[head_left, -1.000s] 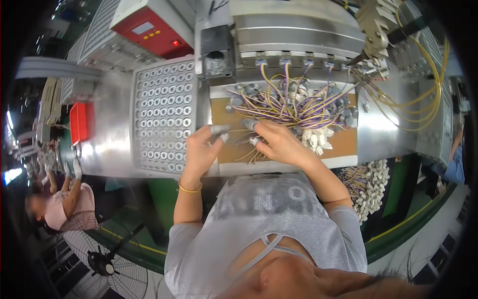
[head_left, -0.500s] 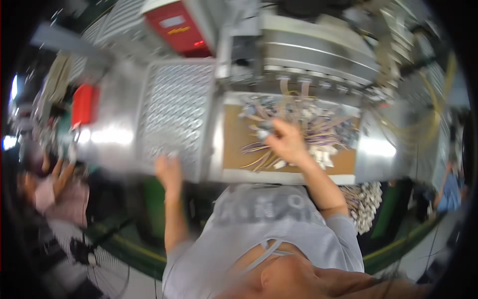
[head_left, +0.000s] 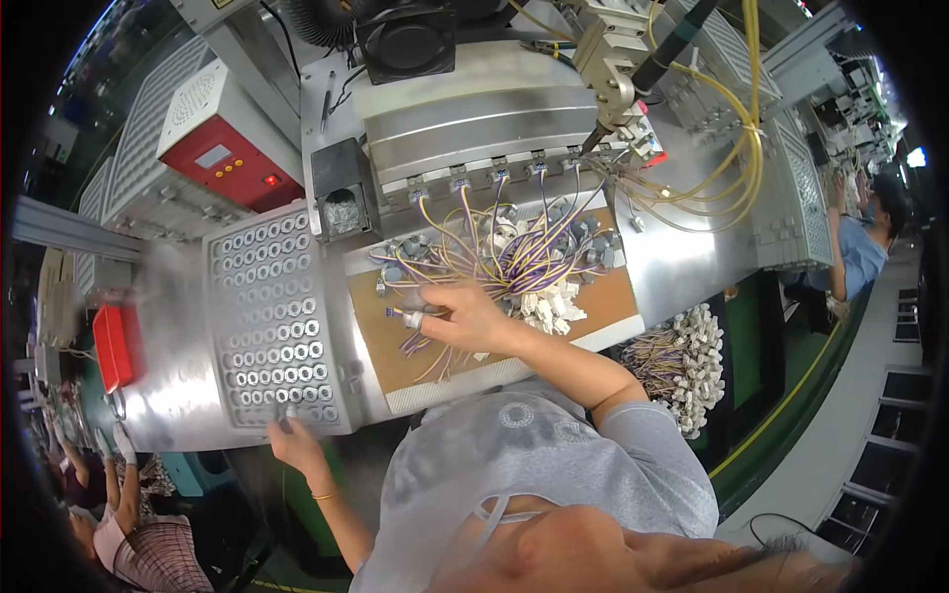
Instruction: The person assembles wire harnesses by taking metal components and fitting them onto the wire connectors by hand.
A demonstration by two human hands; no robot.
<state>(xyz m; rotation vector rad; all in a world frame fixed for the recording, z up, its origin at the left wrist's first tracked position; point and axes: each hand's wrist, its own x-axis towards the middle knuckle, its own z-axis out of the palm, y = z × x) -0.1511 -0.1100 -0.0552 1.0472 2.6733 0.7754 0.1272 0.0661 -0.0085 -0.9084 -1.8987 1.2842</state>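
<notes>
Bent at the fingers, the left hand (head_left: 300, 450) is held low at the near edge of the bench, its covered fingertips at the near rim of a pale tray (head_left: 219, 306); whether anything is gripped by it cannot be told. From the far left, a red bin (head_left: 112, 346) is seen on the metal bench (head_left: 682, 257), and behind the tray a white unit with a red front (head_left: 232, 163) is set. Rows of ring-shaped pieces (head_left: 316, 349) are laid out in the tray. Beyond its far right corner, an open black box (head_left: 341, 188) is placed.

Next, a brown board (head_left: 376, 336) with pale borders is covered in large part by a heap of purple and yellow wires (head_left: 514, 267). Over its left portion the right hand (head_left: 465, 316) is reached in from the right, thumb and fingers brought close together around the wire ends; a small connector (head_left: 392, 311) is shown just beyond the fingertips, but whether it is pinched cannot be told. White connectors (head_left: 549, 306) are piled to the right of that hand. Several wires are joined to a row along the metal fixture (head_left: 484, 133) behind. Farther right, yellow tubes (head_left: 756, 148) are looped above the bench.
</notes>
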